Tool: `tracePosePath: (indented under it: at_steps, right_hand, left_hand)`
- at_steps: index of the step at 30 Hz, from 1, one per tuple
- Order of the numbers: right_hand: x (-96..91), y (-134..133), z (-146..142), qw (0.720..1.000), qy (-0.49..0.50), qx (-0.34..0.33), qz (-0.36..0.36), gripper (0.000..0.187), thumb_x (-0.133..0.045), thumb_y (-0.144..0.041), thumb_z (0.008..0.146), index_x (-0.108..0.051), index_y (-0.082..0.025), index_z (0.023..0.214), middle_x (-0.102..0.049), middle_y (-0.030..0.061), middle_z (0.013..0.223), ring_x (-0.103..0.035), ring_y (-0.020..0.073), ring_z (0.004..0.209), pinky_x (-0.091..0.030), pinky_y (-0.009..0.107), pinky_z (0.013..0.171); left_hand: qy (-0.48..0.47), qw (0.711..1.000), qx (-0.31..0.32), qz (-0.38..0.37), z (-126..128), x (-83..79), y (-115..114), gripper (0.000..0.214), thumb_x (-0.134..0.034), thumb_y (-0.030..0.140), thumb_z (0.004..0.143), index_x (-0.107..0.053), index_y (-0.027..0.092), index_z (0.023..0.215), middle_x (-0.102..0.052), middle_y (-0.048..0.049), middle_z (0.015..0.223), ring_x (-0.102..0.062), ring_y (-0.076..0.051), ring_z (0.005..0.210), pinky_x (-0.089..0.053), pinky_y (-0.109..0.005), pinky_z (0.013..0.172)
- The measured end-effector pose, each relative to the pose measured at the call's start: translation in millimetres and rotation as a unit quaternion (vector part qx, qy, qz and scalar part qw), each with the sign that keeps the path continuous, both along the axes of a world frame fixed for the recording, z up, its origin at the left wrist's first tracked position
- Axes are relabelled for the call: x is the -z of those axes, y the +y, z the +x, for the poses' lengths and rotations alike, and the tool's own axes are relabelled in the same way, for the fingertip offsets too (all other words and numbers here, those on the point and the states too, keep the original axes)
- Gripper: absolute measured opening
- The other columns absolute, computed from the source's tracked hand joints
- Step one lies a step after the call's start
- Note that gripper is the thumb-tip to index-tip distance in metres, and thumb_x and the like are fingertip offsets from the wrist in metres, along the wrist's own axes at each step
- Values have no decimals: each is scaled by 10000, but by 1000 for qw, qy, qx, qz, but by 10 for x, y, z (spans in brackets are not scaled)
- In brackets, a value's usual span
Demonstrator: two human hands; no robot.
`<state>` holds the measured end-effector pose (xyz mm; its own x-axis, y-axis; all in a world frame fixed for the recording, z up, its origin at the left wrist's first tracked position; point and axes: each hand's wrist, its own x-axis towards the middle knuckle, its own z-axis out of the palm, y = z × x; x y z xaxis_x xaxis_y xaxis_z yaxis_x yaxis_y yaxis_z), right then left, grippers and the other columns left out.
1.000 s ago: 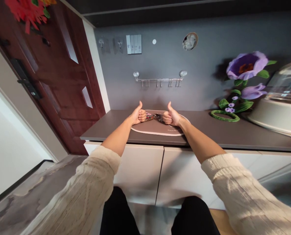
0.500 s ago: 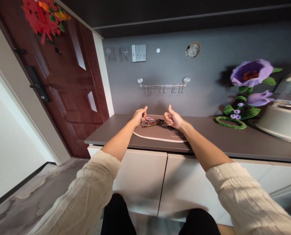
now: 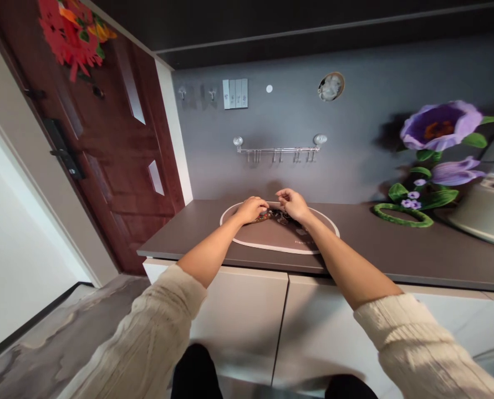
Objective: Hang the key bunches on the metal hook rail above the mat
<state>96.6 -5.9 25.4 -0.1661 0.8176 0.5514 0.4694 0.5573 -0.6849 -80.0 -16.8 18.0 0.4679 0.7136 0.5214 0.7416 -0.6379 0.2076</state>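
Both my arms reach forward over an oval brown mat (image 3: 315, 243) with a pale rim, lying on a dark counter (image 3: 180, 238). A small bunch of keys with charms (image 3: 274, 216) lies on the mat between my hands. My left hand (image 3: 251, 209) is palm down with its fingers curled onto the left end of the bunch. From the other side, my right hand (image 3: 293, 204) pinches the right end with bent fingers. Most of the bunch is hidden under the fingers.
A metal hook rail (image 3: 278, 149) hangs on the grey wall above the mat. A purple flower ornament (image 3: 436, 149) and a pale lidded appliance (image 3: 485, 205) stand at the right. A dark red door (image 3: 117, 160) is at the left, white cabinet doors (image 3: 238, 310) below.
Both hands dropped from thumbs-up fists beside the keys and came down onto the bunch, thumbs folded in. The view tilted slightly down and left.
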Motion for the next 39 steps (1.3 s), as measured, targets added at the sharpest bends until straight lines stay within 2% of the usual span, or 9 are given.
tracePosePath:
  at_steps: [5,9,13,21,27,33,39]
  right_hand:
    - [-18,-84,-4,986,-152,63,25,215,-460,-92,756,-605,-143,907,-648,72,833,-577,140,771,-428,256,762]
    - [-11,-140,-27,976,-201,75,32,251,-442,-83,764,-612,-139,940,-654,91,870,-583,155,817,-418,254,777]
    - [23,-145,-21,975,-207,72,31,266,-437,-80,758,-618,-139,943,-657,99,872,-585,164,816,-419,257,771]
    - [45,-181,-26,975,-209,66,40,252,-440,-92,766,-632,-151,918,-660,96,874,-583,159,811,-418,256,768]
    - [55,-196,-48,976,-206,66,34,248,-434,-94,773,-619,-138,933,-655,108,886,-580,166,799,-415,268,762]
    - [68,-207,-77,976,-200,67,45,241,-439,-88,763,-618,-149,912,-654,98,878,-579,162,791,-415,262,755]
    - [80,-215,-99,979,-189,61,54,238,-433,-101,771,-611,-149,921,-648,94,865,-575,163,787,-419,272,758]
  left_hand:
    - [46,999,13,-17,-10,31,-28,262,-447,188,825,-660,232,971,-654,-26,981,-539,-165,935,-395,-286,864]
    - [39,999,9,-34,-6,57,-14,245,-475,171,806,-664,244,944,-648,-18,999,-527,-167,958,-366,-306,900]
    - [16,999,1,-38,8,75,-12,197,-500,192,792,-672,249,872,-643,-28,958,-512,-188,944,-344,-336,891]
    - [2,999,-24,-26,10,0,-113,160,-496,202,791,-645,218,737,-605,-48,881,-467,-200,913,-311,-337,856]
    - [-30,999,-35,-21,-46,10,-68,150,-463,184,797,-594,205,726,-613,-31,865,-458,-192,894,-294,-337,850]
    - [-80,995,-57,-18,-84,-57,-86,183,-405,201,827,-567,198,742,-625,-20,827,-478,-181,861,-312,-318,824]
    - [-166,985,-37,-12,-126,-114,-93,173,-400,197,827,-560,181,763,-610,-13,785,-510,-142,769,-364,-266,753]
